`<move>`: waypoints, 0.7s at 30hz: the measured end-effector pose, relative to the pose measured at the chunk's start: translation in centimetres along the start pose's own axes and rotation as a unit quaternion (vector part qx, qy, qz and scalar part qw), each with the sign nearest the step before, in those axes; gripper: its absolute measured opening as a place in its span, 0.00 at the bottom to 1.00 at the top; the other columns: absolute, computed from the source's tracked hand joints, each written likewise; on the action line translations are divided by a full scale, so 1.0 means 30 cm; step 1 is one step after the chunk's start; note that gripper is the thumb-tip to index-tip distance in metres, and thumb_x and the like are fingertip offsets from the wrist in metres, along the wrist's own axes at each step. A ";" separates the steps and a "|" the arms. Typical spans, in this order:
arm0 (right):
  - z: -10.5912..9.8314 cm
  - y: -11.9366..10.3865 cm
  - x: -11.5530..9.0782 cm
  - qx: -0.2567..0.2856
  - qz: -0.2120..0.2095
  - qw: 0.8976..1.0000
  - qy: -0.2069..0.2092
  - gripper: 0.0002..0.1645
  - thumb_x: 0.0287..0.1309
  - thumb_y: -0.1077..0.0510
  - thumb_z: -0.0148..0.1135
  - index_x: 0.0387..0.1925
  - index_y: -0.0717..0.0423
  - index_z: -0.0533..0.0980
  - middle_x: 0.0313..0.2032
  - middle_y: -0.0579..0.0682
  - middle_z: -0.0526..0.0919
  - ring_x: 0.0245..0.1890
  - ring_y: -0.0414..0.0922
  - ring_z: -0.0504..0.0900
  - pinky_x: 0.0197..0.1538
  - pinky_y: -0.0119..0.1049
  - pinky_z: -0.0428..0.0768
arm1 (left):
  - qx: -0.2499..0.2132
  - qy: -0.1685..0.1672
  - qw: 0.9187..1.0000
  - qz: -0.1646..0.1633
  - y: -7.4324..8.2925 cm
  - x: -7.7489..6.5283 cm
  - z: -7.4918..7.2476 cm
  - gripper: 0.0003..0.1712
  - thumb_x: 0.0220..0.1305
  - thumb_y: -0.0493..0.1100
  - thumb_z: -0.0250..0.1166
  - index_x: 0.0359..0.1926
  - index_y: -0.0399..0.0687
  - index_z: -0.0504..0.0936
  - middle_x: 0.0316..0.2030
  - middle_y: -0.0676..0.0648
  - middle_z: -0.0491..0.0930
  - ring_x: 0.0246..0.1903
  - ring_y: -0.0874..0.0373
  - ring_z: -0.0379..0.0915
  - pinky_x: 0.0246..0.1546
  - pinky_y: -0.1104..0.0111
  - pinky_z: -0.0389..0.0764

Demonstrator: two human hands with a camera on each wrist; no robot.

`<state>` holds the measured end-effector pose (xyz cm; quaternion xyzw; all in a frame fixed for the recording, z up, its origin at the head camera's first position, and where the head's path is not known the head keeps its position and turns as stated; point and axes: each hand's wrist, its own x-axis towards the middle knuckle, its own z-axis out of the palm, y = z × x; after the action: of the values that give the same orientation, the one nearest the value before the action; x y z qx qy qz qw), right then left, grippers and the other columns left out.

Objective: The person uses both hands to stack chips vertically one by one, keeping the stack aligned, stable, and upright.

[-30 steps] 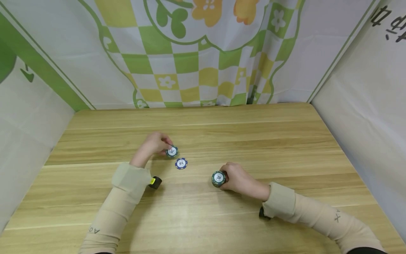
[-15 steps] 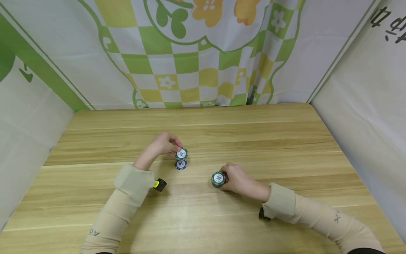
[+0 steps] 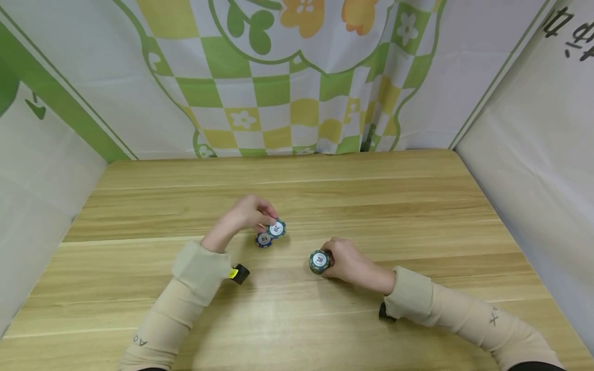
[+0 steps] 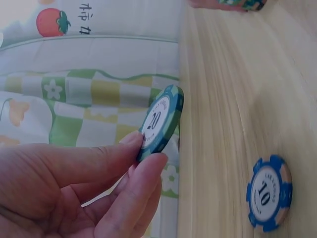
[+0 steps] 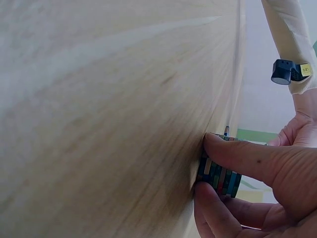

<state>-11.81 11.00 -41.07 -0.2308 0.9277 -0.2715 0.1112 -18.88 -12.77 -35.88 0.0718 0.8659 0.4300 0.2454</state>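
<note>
Between thumb and fingers my left hand (image 3: 252, 212) pinches a green poker chip (image 4: 161, 120) marked 20. This chip is raised off the table, tilted in the left wrist view. Below it a blue poker chip (image 4: 269, 193) marked 10 lies flat on the wood, partly covered by the green one in the head view. My right hand (image 3: 350, 264) grips a stack of poker chips (image 5: 218, 174) by its sides, thumb on one side and fingers on the other. The stack stands on the table, and its top chip is green with a 20.
The wooden table (image 3: 394, 206) reaches back to a green and yellow checked curtain (image 3: 274, 93). White cloth walls (image 3: 533, 129) close in both sides. A small black camera (image 3: 240, 274) sits at the left wrist.
My left hand has moved right with the green chip, passing over the blue chip towards the stack. The right hand and the stack have stayed in place.
</note>
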 end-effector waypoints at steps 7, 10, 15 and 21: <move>0.001 0.004 0.002 -0.007 -0.004 1.000 0.004 0.23 0.30 0.65 0.76 0.34 0.67 0.77 0.29 0.51 0.76 0.30 0.41 0.73 0.33 0.31 0.75 | -0.009 -0.018 1.000 0.016 0.010 -0.004 0.016 0.08 0.54 0.30 0.62 0.37 0.28 0.78 0.29 0.40 0.78 0.24 0.59 0.76 0.31 0.65 0.80; 0.000 0.002 0.002 -0.010 -0.003 1.000 0.002 0.23 0.30 0.64 0.76 0.35 0.66 0.77 0.29 0.50 0.76 0.30 0.41 0.73 0.33 0.31 0.74 | -0.004 -0.016 1.000 0.016 0.014 -0.005 0.022 0.08 0.54 0.30 0.62 0.36 0.29 0.79 0.29 0.41 0.78 0.23 0.59 0.76 0.31 0.65 0.80; 0.000 -0.002 0.004 -0.012 0.003 1.000 -0.004 0.24 0.31 0.64 0.75 0.35 0.66 0.77 0.29 0.50 0.76 0.29 0.40 0.72 0.33 0.31 0.74 | 0.003 -0.017 1.000 0.004 0.018 -0.005 0.035 0.07 0.54 0.31 0.63 0.36 0.31 0.79 0.29 0.41 0.78 0.25 0.58 0.76 0.32 0.63 0.80; 0.001 -0.004 0.003 -0.015 0.007 1.000 -0.005 0.24 0.31 0.64 0.76 0.35 0.66 0.77 0.29 0.50 0.76 0.29 0.40 0.72 0.33 0.32 0.75 | 0.003 -0.027 1.000 0.007 0.026 -0.007 0.056 0.07 0.54 0.31 0.63 0.35 0.32 0.79 0.30 0.41 0.78 0.24 0.57 0.76 0.32 0.63 0.80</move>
<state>-11.84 10.86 -41.03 -0.2269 0.9329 -0.2553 0.1138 -17.94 -11.16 -36.05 0.0904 0.8598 0.4270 0.2651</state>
